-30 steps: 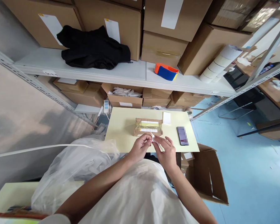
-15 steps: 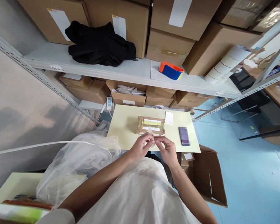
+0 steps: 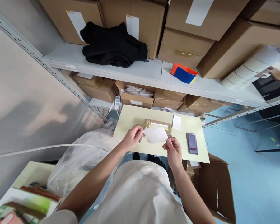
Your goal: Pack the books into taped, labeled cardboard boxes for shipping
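Note:
A thin white piece of paper [image 3: 156,134] with creases is stretched out between my two hands. My left hand [image 3: 132,137] pinches its left corner, and my right hand [image 3: 174,149] pinches its lower right corner. Behind and partly under the paper, a small cardboard box [image 3: 168,125] wrapped with tape sits on the pale yellow table [image 3: 130,115]. A white card [image 3: 176,122] lies just right of that box. Farther right on the table is a dark phone [image 3: 192,143], its screen blurred out.
Shelving [image 3: 151,73] stands behind the table, holding cartons, a black garment [image 3: 114,45], a blue and orange band [image 3: 184,73] and paper rolls [image 3: 252,69]. Left of me are a translucent plastic bag [image 3: 81,158] and a second surface. An open carton [image 3: 214,183] stands on the floor at right.
My hands have moved apart, and the paper, bunched between my fingertips before, is now spread flat between them. The camera view has shifted left.

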`<state>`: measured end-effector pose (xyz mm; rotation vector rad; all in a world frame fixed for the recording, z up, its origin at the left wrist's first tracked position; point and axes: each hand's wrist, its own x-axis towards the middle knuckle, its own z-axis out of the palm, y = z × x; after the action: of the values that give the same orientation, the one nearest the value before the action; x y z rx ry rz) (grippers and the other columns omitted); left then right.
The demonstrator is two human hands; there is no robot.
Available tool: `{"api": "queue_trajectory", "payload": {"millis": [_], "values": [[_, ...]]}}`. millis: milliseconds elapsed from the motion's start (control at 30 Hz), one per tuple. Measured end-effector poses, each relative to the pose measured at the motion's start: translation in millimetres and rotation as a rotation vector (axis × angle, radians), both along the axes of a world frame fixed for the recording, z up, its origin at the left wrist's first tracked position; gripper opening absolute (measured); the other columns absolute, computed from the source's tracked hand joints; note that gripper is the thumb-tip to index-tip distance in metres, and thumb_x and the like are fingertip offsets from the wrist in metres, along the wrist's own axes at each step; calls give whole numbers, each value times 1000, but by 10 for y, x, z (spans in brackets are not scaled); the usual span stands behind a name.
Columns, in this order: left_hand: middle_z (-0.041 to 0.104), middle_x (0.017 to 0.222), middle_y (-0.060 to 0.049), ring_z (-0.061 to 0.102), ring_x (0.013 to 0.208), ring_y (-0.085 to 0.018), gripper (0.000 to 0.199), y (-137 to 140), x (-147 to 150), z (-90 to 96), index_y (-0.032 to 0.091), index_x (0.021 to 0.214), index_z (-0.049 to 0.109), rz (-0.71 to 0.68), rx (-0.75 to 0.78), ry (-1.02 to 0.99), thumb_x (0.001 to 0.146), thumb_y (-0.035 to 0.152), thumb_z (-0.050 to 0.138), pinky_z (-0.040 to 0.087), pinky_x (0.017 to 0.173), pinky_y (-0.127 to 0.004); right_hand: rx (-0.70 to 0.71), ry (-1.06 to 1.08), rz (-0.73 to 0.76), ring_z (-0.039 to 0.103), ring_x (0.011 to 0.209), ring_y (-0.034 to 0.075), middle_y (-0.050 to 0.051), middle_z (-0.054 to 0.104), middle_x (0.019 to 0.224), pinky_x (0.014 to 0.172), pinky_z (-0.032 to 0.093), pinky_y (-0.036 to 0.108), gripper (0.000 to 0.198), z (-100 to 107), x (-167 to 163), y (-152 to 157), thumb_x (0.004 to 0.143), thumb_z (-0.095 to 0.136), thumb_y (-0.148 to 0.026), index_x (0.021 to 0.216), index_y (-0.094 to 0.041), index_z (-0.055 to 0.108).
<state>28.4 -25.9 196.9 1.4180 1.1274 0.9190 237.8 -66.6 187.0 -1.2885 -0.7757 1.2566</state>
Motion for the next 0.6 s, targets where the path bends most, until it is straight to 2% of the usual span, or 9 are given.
{"api": "queue_trajectory", "payload": {"millis": [133, 267, 367, 467, 600], "values": [[50, 60, 6, 49, 48, -8, 19, 136, -39, -32, 20, 77, 41, 30, -49, -29, 90, 34, 42, 38, 53, -22, -10, 49, 7, 46, 48, 7, -7, 50, 57, 51, 37, 23, 28, -22, 31, 80, 79, 65, -45, 77, -20, 53], [52, 61, 6, 52, 48, -8, 17, 484, -57, -91, 21, 77, 42, 94, -13, 36, 90, 32, 41, 40, 53, -21, 14, 79, -84, 55, 54, 9, -4, 60, 67, 56, 43, 25, 27, -38, 127, 193, 79, 65, -45, 79, -20, 53], [52, 57, 6, 53, 49, -9, 13, 906, -111, -142, 21, 76, 43, 159, 67, 131, 88, 26, 42, 41, 55, -21, 44, 87, -216, 61, 60, 10, -3, 64, 72, 67, 49, 29, 27, -66, 219, 269, 78, 66, -44, 81, -20, 53], [57, 57, 3, 56, 54, -11, 12, 1408, -198, -190, 21, 74, 47, 198, 132, 344, 86, 21, 43, 43, 59, -22, 72, 77, -363, 64, 63, 11, -3, 65, 72, 73, 51, 32, 25, -97, 305, 312, 78, 66, -41, 83, -21, 53], [66, 72, -4, 64, 77, -18, 12, 2121, -269, -261, 20, 76, 58, 373, 212, 649, 82, 17, 48, 47, 80, -31, 76, 20, -474, 65, 67, 12, -2, 66, 73, 77, 52, 35, 24, -133, 361, 306, 78, 66, -41, 84, -21, 54]]}}
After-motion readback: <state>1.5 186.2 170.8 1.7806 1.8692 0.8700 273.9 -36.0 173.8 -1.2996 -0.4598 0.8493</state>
